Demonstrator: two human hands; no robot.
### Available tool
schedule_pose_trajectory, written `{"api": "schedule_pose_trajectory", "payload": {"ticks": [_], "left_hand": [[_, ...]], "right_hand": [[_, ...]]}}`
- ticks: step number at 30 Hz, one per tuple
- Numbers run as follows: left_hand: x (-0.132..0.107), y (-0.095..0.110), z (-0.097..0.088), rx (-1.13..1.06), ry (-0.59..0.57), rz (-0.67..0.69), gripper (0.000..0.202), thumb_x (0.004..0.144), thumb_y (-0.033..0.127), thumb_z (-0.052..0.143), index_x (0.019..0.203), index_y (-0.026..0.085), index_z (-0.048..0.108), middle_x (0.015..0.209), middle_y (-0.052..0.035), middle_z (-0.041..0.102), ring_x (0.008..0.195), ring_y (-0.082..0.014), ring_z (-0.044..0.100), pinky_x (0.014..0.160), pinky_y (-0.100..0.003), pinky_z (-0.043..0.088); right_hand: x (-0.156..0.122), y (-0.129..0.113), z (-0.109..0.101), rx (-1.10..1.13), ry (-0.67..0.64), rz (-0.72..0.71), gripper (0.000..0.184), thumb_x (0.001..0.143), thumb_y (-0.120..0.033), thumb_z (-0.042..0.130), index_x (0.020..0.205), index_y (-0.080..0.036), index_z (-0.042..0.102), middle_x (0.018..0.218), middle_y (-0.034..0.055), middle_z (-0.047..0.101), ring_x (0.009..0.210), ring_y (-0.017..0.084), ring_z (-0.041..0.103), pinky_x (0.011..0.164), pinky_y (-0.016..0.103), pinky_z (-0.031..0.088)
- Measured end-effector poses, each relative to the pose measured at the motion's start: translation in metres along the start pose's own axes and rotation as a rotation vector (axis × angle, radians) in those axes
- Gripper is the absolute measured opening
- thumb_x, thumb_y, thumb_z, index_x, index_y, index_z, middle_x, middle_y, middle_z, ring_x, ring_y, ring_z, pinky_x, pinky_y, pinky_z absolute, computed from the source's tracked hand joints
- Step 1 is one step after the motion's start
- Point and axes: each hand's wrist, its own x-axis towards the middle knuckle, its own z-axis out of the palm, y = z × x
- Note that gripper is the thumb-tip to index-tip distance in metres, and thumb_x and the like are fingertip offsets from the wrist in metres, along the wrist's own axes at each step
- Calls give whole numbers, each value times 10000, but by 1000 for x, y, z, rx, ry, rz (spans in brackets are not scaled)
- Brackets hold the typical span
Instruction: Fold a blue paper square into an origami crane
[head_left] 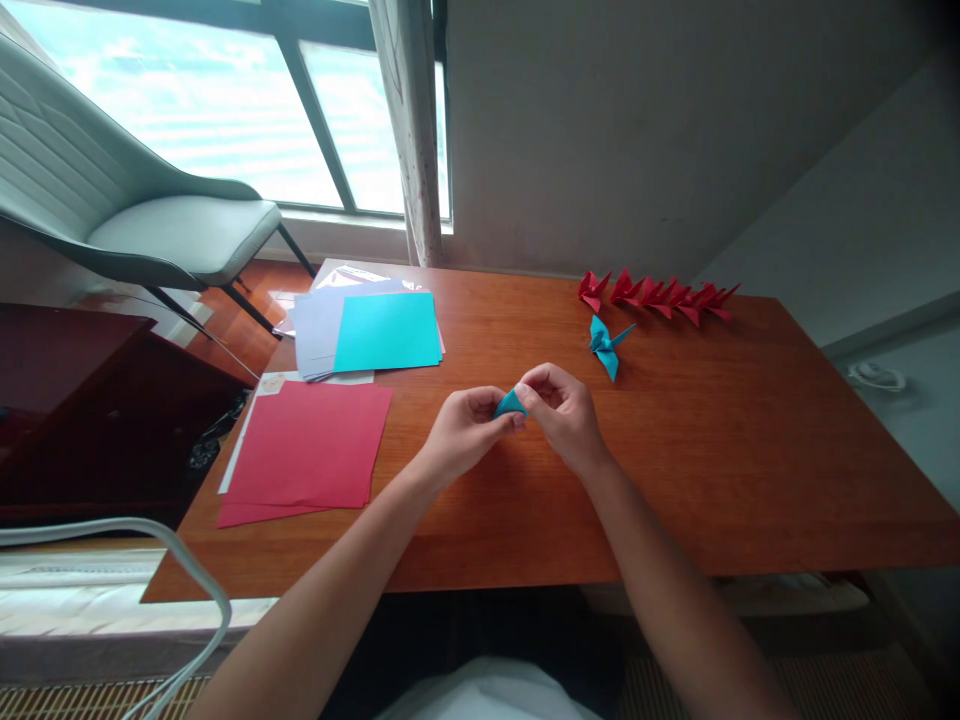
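Head view: I was mid-fold on a small piece of teal paper (511, 403).

My left hand (465, 430) and right hand (564, 408) pinched it between fingertips, closed tight, just above the table (675, 480). A finished teal crane (606, 345) lay beyond my right hand, red sheets (307, 450) off my left. I judged the next crease needed a firm, careful pinch.

No readable text shows anywhere (the paper sheets (386, 332) look blank, as far as visible).
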Motion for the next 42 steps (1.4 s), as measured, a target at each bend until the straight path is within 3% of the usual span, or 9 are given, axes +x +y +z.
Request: {"api": "schedule_pose_trajectory", "payload": {"ticks": [6,14,19,26,35,38,42], "left_hand": [[0,2,-4,23,110,53,274,711,390,838,727,148,712,740,-52,731,669,-151,632,666,-258,488],[0,3,-2,-1,89,69,283,738,406,829,750,145,721,740,-47,723,699,-153,642,693,-253,501],[-3,8,0,68,99,102,346,837,479,735,866,135,751,800,-66,741,761,-178,664,708,-259,501],[-3,5,-3,103,181,143,364,827,498,742,824,134,767,790,-76,762,708,-178,659,669,-266,503],[-2,6,-5,-96,109,47,429,897,527,632,900,125,784,846,-98,777,770,-225,716,758,-313,543],[0,4,-6,-154,115,27,362,879,461,654,942,129,781,860,-93,779,789,-228,721,760,-314,545],[1,2,-6,-63,142,96,279,794,375,768,944,139,774,891,-81,782,795,-208,714,751,-294,543]], "right_hand": [[1,0,-4,32,-5,28,301,901,-525,628,927,-231,689,836,12,676,762,172,623,714,296,500],[-1,2,-6,-154,55,-98,224,911,-421,652,799,-228,673,782,23,679,751,196,624,727,331,497],[-2,0,-5,-195,80,-148,215,927,-409,641,808,-232,662,777,21,678,742,193,625,723,331,502],[-1,1,-3,-75,63,-28,248,897,-451,670,803,-222,674,753,17,670,726,188,625,706,319,503],[5,5,-1,117,38,88,234,855,-433,701,782,-211,681,732,0,668,704,163,609,680,290,479],[7,6,-1,148,47,143,249,820,-444,719,744,-209,689,678,-11,636,662,146,560,651,278,450],[7,5,-1,213,6,231,266,791,-460,734,737,-202,702,658,-10,627,634,134,520,642,275,421]]}}
